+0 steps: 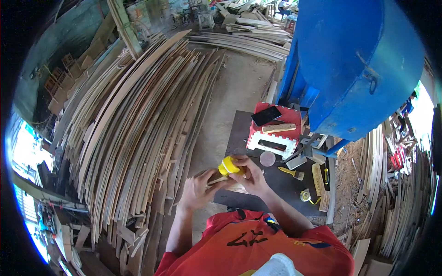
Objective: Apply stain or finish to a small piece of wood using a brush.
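Observation:
My right hand (251, 176) grips a small yellow object (228, 166) with a white band, which may be a roll of tape or a tape measure. Just left of it, my left hand (200, 189) holds the end of a piece of wood (215, 180), close against the yellow object. Both hands are above the near left edge of a dark board-like table (276, 200). A round pale disc (267, 158) lies beyond my right hand. To its right are a yellow-handled paintbrush (291, 173) and a tape measure (305, 195) with its yellow blade out a little.
A red and white plastic step stool (272, 145) bears a black phone (266, 116) and a wood strip (279, 128). A large blue machine (348, 69) stands at right. Long planks (148, 120) are stacked at left; a yellow screwdriver (326, 176) lies near the table's right edge.

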{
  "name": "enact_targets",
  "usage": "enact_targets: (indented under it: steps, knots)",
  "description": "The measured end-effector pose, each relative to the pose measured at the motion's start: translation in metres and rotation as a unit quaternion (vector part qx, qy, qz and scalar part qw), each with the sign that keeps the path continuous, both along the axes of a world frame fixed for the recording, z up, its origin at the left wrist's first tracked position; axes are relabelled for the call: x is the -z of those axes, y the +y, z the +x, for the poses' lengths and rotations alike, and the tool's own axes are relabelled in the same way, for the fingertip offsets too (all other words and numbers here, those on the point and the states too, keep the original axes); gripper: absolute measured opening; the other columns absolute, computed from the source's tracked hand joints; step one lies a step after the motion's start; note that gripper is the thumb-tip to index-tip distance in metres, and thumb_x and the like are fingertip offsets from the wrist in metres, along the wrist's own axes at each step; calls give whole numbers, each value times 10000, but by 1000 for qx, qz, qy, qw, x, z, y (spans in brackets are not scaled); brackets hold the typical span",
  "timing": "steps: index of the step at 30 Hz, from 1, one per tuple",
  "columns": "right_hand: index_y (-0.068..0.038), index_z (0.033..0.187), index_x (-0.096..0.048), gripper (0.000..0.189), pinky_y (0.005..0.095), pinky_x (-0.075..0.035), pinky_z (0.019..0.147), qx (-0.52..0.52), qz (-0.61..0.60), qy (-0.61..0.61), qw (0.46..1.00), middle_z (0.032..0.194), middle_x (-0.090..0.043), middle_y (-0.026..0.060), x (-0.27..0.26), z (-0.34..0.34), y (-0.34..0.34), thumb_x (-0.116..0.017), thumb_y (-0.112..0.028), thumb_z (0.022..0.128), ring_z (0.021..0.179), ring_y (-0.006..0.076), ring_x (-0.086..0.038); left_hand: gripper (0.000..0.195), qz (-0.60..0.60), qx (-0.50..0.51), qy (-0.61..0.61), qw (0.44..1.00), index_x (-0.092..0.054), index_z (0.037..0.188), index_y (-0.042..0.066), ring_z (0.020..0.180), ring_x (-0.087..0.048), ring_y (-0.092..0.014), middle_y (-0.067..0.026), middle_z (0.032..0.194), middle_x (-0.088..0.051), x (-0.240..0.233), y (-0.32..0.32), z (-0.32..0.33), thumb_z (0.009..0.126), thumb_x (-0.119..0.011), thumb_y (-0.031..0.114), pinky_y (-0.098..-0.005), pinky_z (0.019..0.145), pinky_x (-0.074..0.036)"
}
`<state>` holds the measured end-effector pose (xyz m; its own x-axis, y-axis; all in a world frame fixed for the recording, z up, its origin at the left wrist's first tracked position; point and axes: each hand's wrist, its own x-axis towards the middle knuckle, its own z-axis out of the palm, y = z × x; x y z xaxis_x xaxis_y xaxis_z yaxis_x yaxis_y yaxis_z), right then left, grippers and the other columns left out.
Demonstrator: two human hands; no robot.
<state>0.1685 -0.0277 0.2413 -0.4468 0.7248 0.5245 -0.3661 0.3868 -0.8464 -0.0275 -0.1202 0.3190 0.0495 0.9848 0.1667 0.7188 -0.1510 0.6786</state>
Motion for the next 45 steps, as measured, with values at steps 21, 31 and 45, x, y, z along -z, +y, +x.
enact_targets:
  steps: [21, 31, 45]
  knots:
    - [-60, 1182, -578, 399, 452, -462, 1059, 46, 183, -92, 978, 1276, -604, 184, -30, -5, -22, -797, -54, 848, 1228, 401, -579, 358, -22, -4, -25, 999, -643, 1146, 17, 933, -729, -393, -202, 1001, -724, 7, -14, -17, 902, -761, 250, -451, 754, -572]
    - [-45, 1238, -578, 351, 391, -499, 1006, 15, 5, -228, 974, 1274, -638, 176, 74, 27, -19, -735, -115, 932, 1182, 328, -643, 332, -16, -18, -30, 999, -653, 1092, 31, 897, -728, -381, -173, 948, -725, 20, -42, -37, 904, -776, 276, -429, 746, -569]
    - [-41, 1221, -537, 349, 368, -438, 1027, 75, -123, -247, 958, 1273, -585, 166, 90, 41, -44, -731, -57, 931, 1207, 282, -585, 343, 8, -11, -81, 997, -660, 1102, 15, 895, -726, -384, -189, 968, -720, 17, -36, -30, 902, -777, 269, -424, 752, -563]
